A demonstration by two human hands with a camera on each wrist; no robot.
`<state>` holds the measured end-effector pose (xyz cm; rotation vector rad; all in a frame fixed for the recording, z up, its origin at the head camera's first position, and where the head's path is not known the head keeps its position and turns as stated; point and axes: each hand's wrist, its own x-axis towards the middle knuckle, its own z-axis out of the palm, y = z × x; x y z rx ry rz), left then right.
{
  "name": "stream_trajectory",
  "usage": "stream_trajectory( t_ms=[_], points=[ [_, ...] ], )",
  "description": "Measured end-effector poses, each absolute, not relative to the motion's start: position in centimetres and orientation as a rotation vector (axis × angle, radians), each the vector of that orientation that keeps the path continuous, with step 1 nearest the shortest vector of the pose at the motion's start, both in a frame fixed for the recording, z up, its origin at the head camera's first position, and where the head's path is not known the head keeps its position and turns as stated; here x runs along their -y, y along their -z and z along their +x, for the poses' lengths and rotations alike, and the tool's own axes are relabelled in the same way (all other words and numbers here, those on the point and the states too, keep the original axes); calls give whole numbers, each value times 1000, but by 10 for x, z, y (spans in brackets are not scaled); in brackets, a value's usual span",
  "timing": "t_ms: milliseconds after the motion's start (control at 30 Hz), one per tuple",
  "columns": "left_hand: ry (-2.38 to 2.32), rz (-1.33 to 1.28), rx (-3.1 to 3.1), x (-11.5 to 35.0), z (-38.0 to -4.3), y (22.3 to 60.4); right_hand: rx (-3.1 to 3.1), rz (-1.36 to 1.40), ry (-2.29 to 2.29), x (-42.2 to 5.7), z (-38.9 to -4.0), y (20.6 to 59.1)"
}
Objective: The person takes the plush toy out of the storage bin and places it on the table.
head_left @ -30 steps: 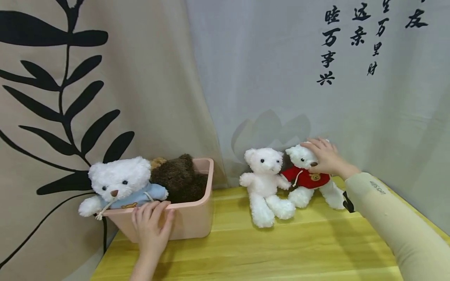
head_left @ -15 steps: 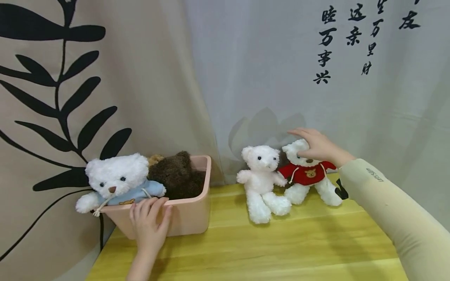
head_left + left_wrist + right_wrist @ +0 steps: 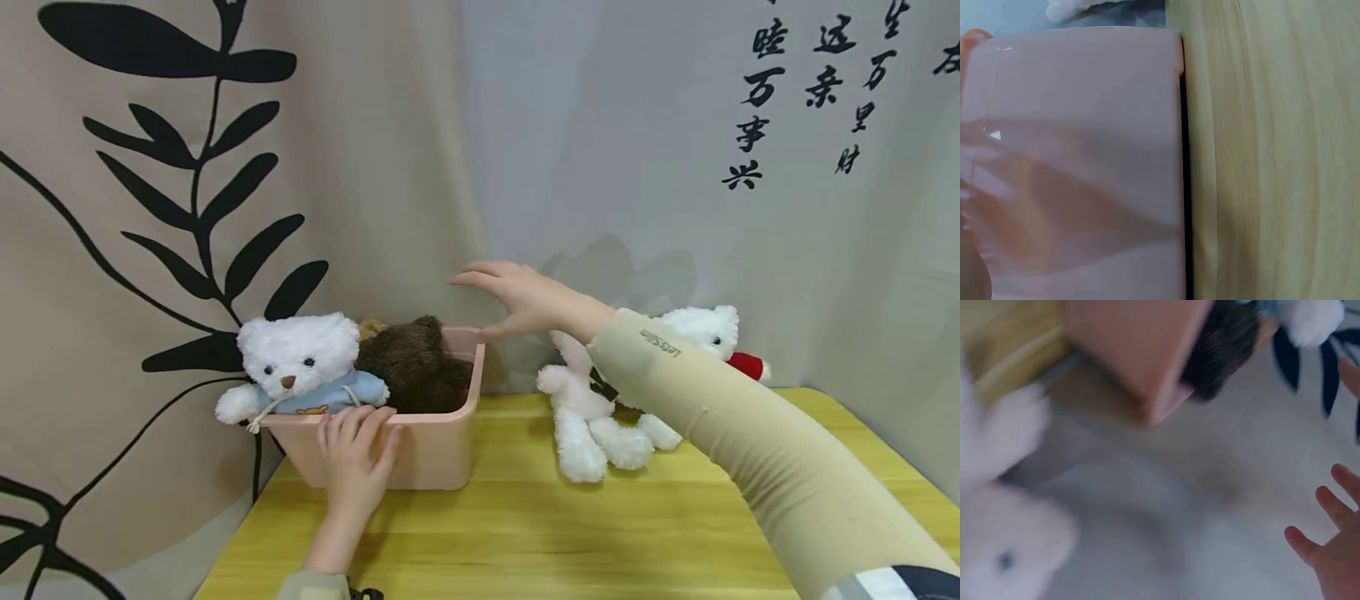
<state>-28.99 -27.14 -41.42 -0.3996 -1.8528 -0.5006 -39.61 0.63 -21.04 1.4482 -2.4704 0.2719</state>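
My left hand [image 3: 356, 457] grips the front rim of a pink storage bin [image 3: 435, 454], fingertips over the edge and thumb against the outer wall. In the bin sit a white teddy bear [image 3: 296, 358] in a blue top and a dark brown plush toy [image 3: 405, 362]. Fingers spread and holding nothing, my right hand [image 3: 528, 296] is in the air at the bin's right back corner. Under the right forearm, a white teddy bear [image 3: 581, 433] without clothes sits on the table, partly covered. Farther right, another white teddy bear [image 3: 697, 329] in red is mostly hidden by the sleeve.
The bin stands at the left end of a yellow wood-grain table [image 3: 525, 533]. Behind it hangs a curtain [image 3: 390, 167] with black leaf prints and lettering. A bit of tan plush [image 3: 371, 328] shows behind the brown one.
My right hand has let go of the red-shirted bear's head and swung left towards the bin, its sleeve now crossing both bears. My left hand stays on the rim. The head view has shifted.
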Motion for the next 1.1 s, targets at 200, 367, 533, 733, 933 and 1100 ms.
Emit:
stream_trajectory(
  t_ms=[200, 367, 533, 733, 933, 1100],
  points=[
    [506, -397, 1848, 271, -293, 412, 2375, 1507, 7, 73, -377, 191],
    [506, -394, 1865, 270, -290, 410, 2360, 1565, 12, 126, -365, 197],
    [483, -400, 1859, 268, -287, 412, 2376, 1544, 148, 159, -359, 210],
    [482, -410, 1857, 268, -289, 414, 2415, 1546, 188, 181, -353, 218],
    [484, -401, 1858, 272, -288, 418, 2450, 1574, 187, 197, -347, 224],
    [482, -393, 1864, 274, -286, 417, 2438, 1520, 333, 201, -353, 228]
  ],
)
